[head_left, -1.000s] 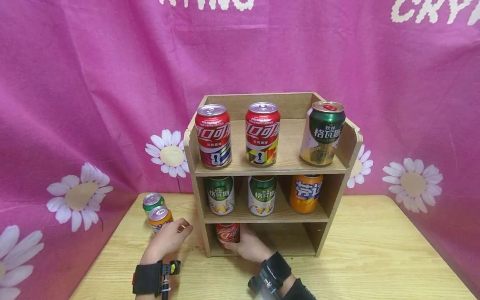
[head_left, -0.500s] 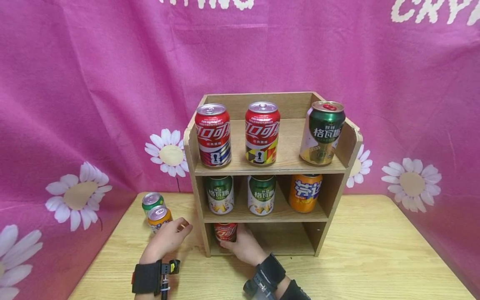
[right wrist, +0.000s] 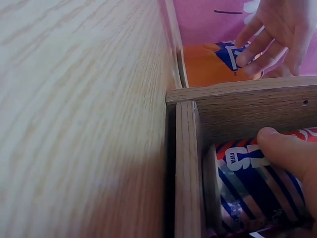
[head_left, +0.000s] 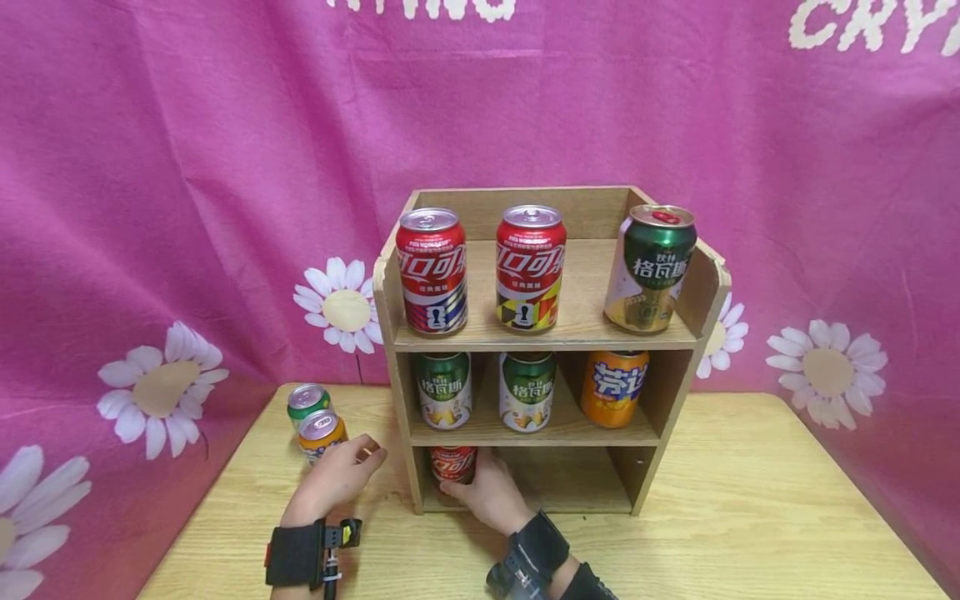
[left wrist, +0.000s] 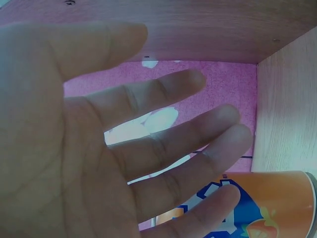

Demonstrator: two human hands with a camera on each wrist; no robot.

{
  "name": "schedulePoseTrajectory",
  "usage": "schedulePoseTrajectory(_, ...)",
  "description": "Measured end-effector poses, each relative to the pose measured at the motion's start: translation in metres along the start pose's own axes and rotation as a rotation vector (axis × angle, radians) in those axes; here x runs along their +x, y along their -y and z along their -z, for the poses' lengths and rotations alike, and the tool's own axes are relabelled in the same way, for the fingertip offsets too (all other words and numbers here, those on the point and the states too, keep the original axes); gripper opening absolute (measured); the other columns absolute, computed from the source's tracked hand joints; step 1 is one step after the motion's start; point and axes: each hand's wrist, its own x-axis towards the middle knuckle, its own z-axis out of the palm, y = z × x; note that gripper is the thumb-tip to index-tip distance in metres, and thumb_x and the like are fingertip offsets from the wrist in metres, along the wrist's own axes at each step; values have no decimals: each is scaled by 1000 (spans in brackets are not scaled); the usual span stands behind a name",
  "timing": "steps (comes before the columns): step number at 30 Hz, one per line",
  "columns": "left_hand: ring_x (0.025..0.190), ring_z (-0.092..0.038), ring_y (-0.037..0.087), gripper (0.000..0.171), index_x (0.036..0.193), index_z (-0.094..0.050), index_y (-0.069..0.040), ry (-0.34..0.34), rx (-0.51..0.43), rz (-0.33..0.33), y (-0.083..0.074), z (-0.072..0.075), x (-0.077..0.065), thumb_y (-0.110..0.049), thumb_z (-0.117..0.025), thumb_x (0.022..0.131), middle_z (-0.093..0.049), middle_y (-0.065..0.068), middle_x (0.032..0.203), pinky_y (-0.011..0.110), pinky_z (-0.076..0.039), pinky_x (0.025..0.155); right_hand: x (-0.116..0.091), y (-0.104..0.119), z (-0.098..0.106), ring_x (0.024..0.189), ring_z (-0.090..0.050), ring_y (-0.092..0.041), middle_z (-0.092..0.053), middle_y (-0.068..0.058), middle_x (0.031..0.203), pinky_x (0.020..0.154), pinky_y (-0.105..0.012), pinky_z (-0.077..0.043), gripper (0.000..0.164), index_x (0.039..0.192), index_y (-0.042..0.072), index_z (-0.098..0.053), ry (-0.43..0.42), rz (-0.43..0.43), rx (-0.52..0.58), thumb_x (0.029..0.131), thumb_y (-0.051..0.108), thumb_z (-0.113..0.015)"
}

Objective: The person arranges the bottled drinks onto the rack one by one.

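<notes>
On the bottom tier of a wooden shelf [head_left: 570, 342], at its left end, stands a red cola can [head_left: 453, 462]. My right hand [head_left: 492, 493] grips this can from its right side, thumb across the front; the far fingers are hidden. The right wrist view shows the cola can [right wrist: 260, 191] close to the shelf's side wall and the thumb lying on it. Left of the shelf my left hand [head_left: 339, 477] holds nothing, its fingers loosely extended in the left wrist view. Beside it on the table is an orange soda can [head_left: 322, 433], partly covered by that hand.
A green can [head_left: 306, 403] stands behind the orange one. The top tier bears two cola cans [head_left: 432, 271] and a green-and-gold can [head_left: 651, 271]. On the middle tier are two green-and-white cans [head_left: 528, 396] and an orange can [head_left: 615, 392]. A pink curtain [head_left: 225, 167] hangs behind.
The right hand and its cola can have shifted slightly left and deeper into the bottom tier, then held about still. My left hand stays in place.
</notes>
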Motion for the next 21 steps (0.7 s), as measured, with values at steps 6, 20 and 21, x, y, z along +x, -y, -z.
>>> schedulePoseTrajectory(6,80,-59,18,20,102,-65,-7,7,-17,-25,-3,1,2,-22,-55,95,-66,5,89,36,-47,66,-3,1,10,115,-52,-31,-51,-16,127,96,-44,-42,82,140,1,-31,22,29,-20,78,26,-78)
schedulePoseTrajectory(20,89,-62,24,22,105,-65,-5,-28,-26,-32,-4,2,-1,-22,-54,96,-66,9,98,42,-49,75,-34,-10,76,110,-55,-36,-59,-21,119,91,-48,-44,53,123,-5,-54,250,23,-289,86,31,-68)
schedulePoseTrajectory(21,89,-62,24,22,104,-65,-5,-34,-28,-35,-5,2,-1,-22,-54,96,-66,9,98,42,-49,76,-37,-11,81,109,-55,-36,-60,-20,118,91,-48,-44,52,122,-5,-55,251,35,-298,86,30,-68)
